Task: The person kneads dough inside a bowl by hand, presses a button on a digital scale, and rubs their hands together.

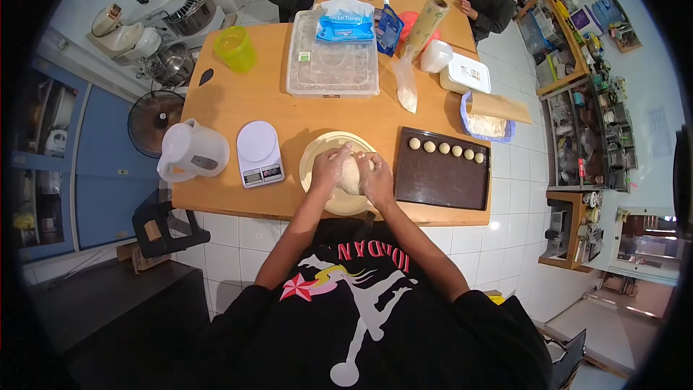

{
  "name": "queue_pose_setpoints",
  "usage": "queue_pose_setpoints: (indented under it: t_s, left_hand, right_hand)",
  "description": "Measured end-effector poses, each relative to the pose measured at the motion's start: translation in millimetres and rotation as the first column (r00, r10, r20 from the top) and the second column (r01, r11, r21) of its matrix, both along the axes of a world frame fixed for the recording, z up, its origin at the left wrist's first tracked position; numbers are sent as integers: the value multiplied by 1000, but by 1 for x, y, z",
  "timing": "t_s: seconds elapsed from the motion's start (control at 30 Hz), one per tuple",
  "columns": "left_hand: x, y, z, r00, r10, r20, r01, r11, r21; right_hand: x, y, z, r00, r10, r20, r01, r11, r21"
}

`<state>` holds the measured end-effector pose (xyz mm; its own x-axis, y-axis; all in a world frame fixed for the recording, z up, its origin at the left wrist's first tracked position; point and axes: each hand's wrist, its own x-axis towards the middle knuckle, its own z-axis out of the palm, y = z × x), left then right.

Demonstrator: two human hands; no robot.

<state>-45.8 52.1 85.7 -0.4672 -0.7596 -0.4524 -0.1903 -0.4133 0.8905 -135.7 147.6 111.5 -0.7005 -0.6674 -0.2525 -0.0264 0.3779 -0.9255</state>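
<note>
A lump of pale dough is gripped between my two hands over a cream-coloured bowl near the table's front edge. My left hand curls round the dough's left side, dusted with flour. On the other side my right hand presses its fingers into it. To the right of the bowl lies a dark baking tray with a row of several small dough balls along its far side. A white kitchen scale stands left of the bowl.
A white pitcher and a yellow-green cup stand on the left. Farther back are a clear lidded box, a tissue pack, a roll of wrap and a blue basket of flour. Two people sit at the far end.
</note>
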Motion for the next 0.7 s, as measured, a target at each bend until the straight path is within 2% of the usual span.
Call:
queue_pose_setpoints:
  t_s: [0.07, 0.17, 0.27, 0.37, 0.47, 0.57, 0.67, 0.7]
  left_hand:
    - [3, -1, -17, 973, 97, -212, -34, 960, 279]
    - [7, 1, -10, 900, 294, -323, -42, 795, 605]
    - [16, -4, -16, 863, 238, -445, 184, 673, 716]
    - [20, -9, -34, 845, 213, -490, 206, 717, 666]
    - [17, -6, -59, 839, 248, -485, 52, 850, 525]
    - [23, -7, -4, 685, 270, -677, 266, 772, 577]
    - [21, 5, 23, 689, 409, -598, 186, 698, 692]
    - [24, 6, 31, 710, 368, -601, 219, 695, 685]
  right_hand:
    - [-11, -2, 1, 965, 12, 261, -1, 999, -41]
    - [-7, -10, -1, 781, 24, 625, 142, 966, -215]
    - [-7, -13, 2, 662, 31, 749, 125, 981, -151]
    - [-8, -16, 2, 599, 88, 796, 45, 989, -143]
    - [-10, -20, 15, 552, 151, 820, -29, 986, -162]
    - [-2, -22, 4, 664, 295, 687, -116, 948, -295]
    - [-1, -36, -33, 884, 247, 397, -140, 950, -280]
    - [-2, -38, -37, 897, 283, 340, -204, 947, -249]
